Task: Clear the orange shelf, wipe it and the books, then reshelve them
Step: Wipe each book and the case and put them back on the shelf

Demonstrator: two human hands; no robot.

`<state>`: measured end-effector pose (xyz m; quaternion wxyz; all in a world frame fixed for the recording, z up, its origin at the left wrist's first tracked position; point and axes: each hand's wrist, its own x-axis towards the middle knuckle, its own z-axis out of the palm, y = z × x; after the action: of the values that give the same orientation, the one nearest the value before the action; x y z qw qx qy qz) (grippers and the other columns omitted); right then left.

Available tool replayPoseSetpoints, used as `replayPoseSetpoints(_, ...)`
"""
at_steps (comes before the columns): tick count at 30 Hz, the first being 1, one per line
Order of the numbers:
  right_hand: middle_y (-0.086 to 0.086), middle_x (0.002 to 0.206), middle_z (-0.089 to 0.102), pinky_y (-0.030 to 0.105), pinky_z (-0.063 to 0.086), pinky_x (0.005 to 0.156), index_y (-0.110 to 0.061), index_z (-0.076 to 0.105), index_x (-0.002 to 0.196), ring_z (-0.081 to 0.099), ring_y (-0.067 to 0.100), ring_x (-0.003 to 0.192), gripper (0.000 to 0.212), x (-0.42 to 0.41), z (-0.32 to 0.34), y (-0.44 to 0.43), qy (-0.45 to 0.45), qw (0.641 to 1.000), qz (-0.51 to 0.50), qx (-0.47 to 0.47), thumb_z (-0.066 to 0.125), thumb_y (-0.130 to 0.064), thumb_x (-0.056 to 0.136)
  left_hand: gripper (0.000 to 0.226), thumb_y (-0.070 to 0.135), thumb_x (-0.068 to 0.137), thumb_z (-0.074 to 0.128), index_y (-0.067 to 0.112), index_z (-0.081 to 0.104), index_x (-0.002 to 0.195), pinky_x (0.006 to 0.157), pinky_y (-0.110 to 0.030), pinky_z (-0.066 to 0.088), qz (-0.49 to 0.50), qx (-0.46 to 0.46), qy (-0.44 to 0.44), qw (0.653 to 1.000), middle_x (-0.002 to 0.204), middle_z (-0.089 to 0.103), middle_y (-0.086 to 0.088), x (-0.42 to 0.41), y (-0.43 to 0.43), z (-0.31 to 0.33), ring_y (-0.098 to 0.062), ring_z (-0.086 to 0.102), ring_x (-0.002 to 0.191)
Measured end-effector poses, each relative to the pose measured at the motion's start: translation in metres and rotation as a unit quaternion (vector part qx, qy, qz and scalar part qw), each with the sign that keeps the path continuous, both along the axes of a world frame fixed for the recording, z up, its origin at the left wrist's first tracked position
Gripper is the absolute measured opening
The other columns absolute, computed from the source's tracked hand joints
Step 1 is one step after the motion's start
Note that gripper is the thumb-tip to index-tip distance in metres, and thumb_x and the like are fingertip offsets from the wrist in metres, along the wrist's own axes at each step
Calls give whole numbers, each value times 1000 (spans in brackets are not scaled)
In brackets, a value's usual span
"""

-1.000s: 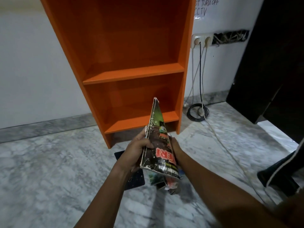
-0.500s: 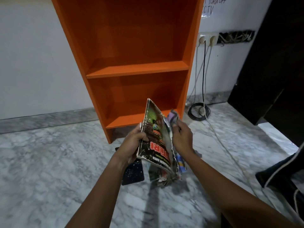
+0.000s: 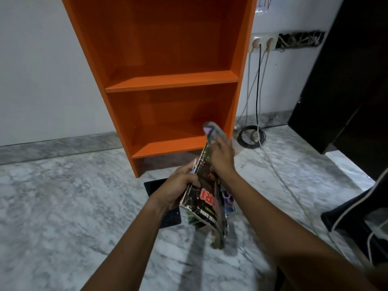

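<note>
The left hand [image 3: 178,186] is gripping a worn, dark-covered paperback book with red lettering [image 3: 202,198], its fingers curling round the book's left edge. It is holding the book above the grey-veined marble floor [image 3: 63,206], in front of the orange wooden shelf unit [image 3: 172,79]. The book is standing tilted on edge, its long axis running away from the person and its far end pointing up toward the shelf's bottom compartment. The right hand [image 3: 222,157] is clutching a crumpled grey-and-purple cloth [image 3: 212,131] against that far end. Colourful loose books [image 3: 228,200] are lying on the floor beneath.
</note>
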<state>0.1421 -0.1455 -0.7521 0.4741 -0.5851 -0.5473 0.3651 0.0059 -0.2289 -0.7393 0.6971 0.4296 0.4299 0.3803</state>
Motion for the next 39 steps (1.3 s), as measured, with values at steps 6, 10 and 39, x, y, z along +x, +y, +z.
replayPoseSetpoints(6,7,101,78,52,57,94,-20,75,102,74,30,96,55,35,-44,5,107,971,52,-208,52,-69,88,77,0,67,54,19,52,142,67,-38,55,29,32,-65,997,108,65,-25,-3,7,10,-34,64,82)
replayPoseSetpoints(10,18,100,76,48,59,85,-4,70,116,73,33,90,52,39,-58,-13,221,927,50,-299,56,-51,98,76,0,64,51,16,52,139,83,-51,54,98,31,-131,986,118,64,-28,-18,16,21,-44,62,99)
replayPoseSetpoints(39,-2,125,53,42,47,88,-36,50,141,47,23,114,54,-10,-28,-78,-329,892,267,161,53,-37,87,51,51,100,48,3,65,101,67,-37,58,257,-89,-140,952,76,70,-13,-9,17,-8,-28,69,71)
